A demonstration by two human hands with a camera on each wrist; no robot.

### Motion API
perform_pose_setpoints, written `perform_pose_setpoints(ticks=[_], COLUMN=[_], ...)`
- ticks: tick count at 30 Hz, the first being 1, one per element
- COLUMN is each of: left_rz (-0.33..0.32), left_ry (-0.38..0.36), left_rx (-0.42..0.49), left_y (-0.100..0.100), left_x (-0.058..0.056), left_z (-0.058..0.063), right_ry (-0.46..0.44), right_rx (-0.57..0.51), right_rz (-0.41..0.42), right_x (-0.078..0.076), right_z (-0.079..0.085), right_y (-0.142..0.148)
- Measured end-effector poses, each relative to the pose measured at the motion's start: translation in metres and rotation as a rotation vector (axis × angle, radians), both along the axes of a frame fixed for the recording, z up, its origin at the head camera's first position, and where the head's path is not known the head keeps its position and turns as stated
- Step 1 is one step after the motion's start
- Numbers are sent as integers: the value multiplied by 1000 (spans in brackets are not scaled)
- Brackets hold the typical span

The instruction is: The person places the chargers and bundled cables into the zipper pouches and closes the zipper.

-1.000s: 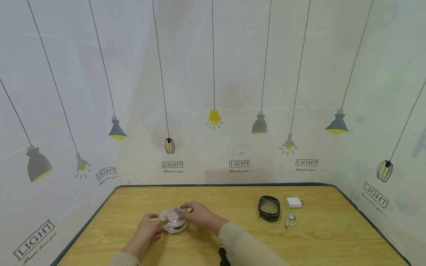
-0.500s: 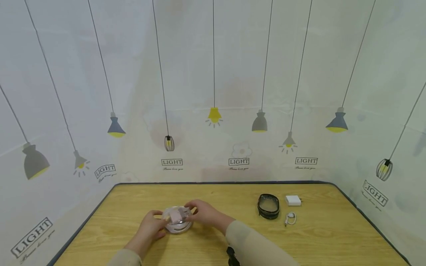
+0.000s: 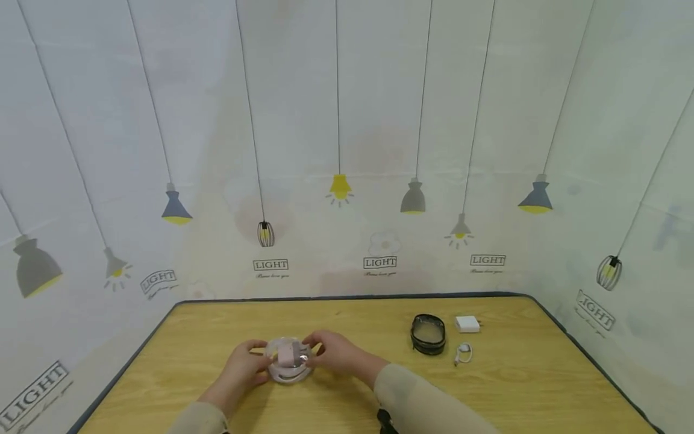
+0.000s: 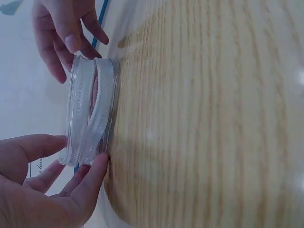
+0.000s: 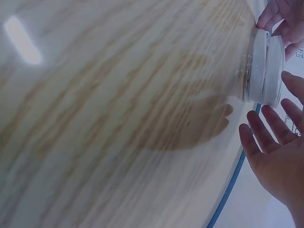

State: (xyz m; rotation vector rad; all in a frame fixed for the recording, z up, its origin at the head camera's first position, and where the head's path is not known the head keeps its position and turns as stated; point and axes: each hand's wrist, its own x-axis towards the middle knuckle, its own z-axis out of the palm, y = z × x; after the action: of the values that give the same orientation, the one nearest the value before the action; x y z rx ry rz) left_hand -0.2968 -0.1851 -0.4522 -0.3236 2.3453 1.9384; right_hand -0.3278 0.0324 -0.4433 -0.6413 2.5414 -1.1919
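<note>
A round clear zip case point(image 3: 289, 375) lies flat on the table, left of the middle in the head view. A pale pink charger point(image 3: 285, 355) shows through its lid. The zip point(image 4: 95, 102) gapes along the near side in the left wrist view. My left hand point(image 3: 244, 366) holds the case's left side, thumb at the upper rim and fingers at the lower edge. My right hand point(image 3: 333, 351) is at the right side, its fingers point(image 5: 259, 128) spread and loosely extended beside the case in the right wrist view.
To the right on the wooden table point(image 3: 352, 398) lie a black-edged round case point(image 3: 428, 348), a white charger point(image 3: 468, 324) and a short coiled white cable point(image 3: 463, 354). A wall point(image 3: 303, 120) printed with lamps rises behind the table's dark far edge.
The case has turned a little, so the charger inside sits straighter. My right hand has moved from over the case's top to its right side. The head view has shifted slightly.
</note>
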Motion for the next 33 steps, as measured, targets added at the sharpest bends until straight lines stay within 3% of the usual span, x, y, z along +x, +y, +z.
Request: perform_pose_setpoints(ticks=[7,10,17,22,27,33], left_rz=[-36,-54,-83,-111,-128,-153], left_ry=[-24,-17,25,29,30,29], left_rx=[-15,-34,-44,-83,-123,-156], left_y=[2,4,11,15,16,16], left_x=[-4,-5,-6,-6,-6,-3], left_z=[1,3,4,5,5,6], right_ry=[49,94,417,532,576,558], right_rx=[44,114,414,561,635,617], right_rz=[18,39,176,337,458,491], right_x=[6,10,20,23,24,23], right_z=[1,1,1,-2,-5,-6], right_y=[7,11,20,26,30,32])
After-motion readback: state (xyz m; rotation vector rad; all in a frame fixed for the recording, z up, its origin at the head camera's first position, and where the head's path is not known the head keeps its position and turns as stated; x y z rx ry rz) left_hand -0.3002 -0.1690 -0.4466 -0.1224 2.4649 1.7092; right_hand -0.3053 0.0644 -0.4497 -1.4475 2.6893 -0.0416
